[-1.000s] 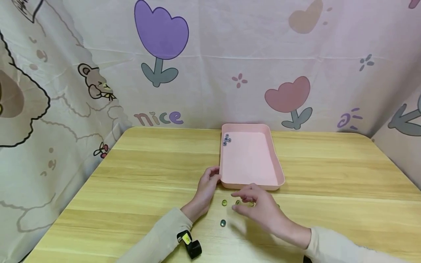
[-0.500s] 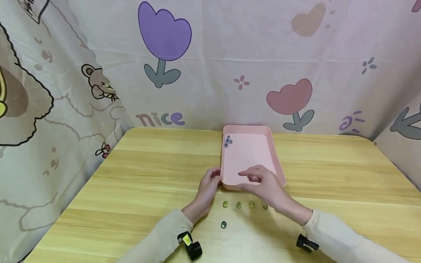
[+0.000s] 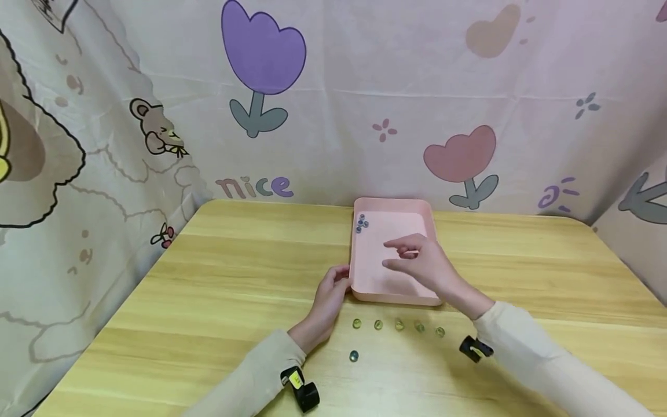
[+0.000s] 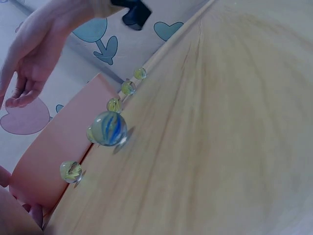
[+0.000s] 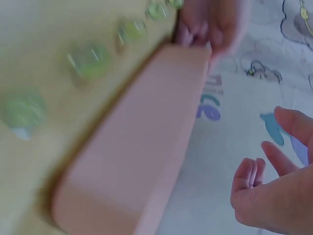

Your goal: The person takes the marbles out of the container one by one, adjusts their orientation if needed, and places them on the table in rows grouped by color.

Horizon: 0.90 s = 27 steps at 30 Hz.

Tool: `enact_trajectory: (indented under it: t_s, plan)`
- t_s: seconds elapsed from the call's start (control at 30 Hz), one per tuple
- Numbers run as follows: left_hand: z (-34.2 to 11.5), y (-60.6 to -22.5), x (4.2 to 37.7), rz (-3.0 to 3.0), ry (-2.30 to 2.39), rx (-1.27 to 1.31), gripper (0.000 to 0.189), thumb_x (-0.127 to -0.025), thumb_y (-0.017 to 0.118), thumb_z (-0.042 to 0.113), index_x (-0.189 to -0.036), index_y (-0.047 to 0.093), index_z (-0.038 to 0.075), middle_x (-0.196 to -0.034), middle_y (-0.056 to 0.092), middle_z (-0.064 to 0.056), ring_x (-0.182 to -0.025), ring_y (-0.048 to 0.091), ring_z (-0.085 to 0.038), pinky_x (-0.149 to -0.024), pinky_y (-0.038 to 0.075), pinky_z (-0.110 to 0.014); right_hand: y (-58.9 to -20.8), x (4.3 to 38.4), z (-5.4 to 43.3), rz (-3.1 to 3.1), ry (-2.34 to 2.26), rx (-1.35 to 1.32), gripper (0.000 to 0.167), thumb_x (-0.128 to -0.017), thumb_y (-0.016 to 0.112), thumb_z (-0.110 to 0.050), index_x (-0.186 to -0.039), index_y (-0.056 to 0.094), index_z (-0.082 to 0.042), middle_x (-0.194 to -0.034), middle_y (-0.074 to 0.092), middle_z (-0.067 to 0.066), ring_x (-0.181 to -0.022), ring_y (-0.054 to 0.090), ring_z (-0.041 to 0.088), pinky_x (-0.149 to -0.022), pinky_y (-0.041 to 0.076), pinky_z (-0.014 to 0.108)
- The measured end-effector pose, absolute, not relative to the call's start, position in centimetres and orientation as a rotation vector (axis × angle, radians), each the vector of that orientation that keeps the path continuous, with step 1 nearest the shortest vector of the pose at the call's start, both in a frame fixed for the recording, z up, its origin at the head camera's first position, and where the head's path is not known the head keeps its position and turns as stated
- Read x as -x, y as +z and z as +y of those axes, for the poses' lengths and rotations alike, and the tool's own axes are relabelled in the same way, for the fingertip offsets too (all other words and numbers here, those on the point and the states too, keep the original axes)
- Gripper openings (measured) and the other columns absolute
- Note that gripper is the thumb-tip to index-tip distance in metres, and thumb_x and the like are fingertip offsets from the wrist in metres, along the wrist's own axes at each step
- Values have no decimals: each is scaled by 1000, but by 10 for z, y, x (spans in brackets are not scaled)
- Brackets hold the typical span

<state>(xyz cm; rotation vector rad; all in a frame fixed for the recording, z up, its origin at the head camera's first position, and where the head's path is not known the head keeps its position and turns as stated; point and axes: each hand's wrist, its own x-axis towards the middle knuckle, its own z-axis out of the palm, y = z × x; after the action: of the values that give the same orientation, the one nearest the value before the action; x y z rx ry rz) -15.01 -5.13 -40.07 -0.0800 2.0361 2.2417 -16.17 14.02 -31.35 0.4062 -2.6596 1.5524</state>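
Observation:
My left hand point(image 3: 328, 295) holds the left side of a pink tray point(image 3: 396, 299) near its front corner. Over the tray hovers my right hand point(image 3: 422, 260), thumb and index finger apart, the other fingers bent, with nothing between them; the right wrist view shows the same hand point(image 5: 274, 191). Several bluish marbles point(image 3: 361, 223) lie in the tray's back left corner. In front of the tray, yellow-green marbles point(image 3: 378, 325) form a row on the table. Closer to me is a single clear marble with blue streaks point(image 4: 109, 128), which looks dark in the head view.
The wooden table point(image 3: 250, 260) bears everything and meets a printed cloth point(image 3: 333, 145) at its back edge. Black wrist cameras point(image 3: 302, 391) sit on both sleeves. The tray's walls are low.
My right hand has moved forward from above the yellow-green marbles to over the tray, uncovering the whole row. The left hand stays at the tray; the marbles keep their places.

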Motion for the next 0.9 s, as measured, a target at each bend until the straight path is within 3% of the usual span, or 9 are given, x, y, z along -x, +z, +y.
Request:
enact_trajectory:
  t_s: [0.23, 0.6, 0.9]
  plan:
    - [-51, -401, 151, 2040, 2240, 82, 39, -94, 48, 4, -133, 46, -5, -131, 49, -18, -122, 48, -31, -105, 40, -41, -297, 195, 136, -2634, 1528, -416, 39, -83, 74, -7, -118, 65, 7, -120, 62, 21, -102, 58, 30, -90, 50, 41]
    - [-51, -402, 151, 2045, 2223, 99, 38, -95, 48, 5, -132, 47, -3, -130, 50, -16, -120, 50, -30, -104, 41, -40, -298, 235, 128, -2793, 1350, -537, 40, -81, 76, -12, -119, 67, 0, -106, 65, 12, -93, 56, 23, -75, 49, 30]
    - [-52, -403, 150, 2036, 2236, 92, 38, -95, 49, 4, -132, 46, -4, -131, 50, -18, -121, 49, -31, -104, 41, -41, -304, 258, 125, -2828, 1409, -566, 38, -85, 72, -13, -121, 67, -1, -118, 65, 13, -102, 54, 25, -86, 47, 37]
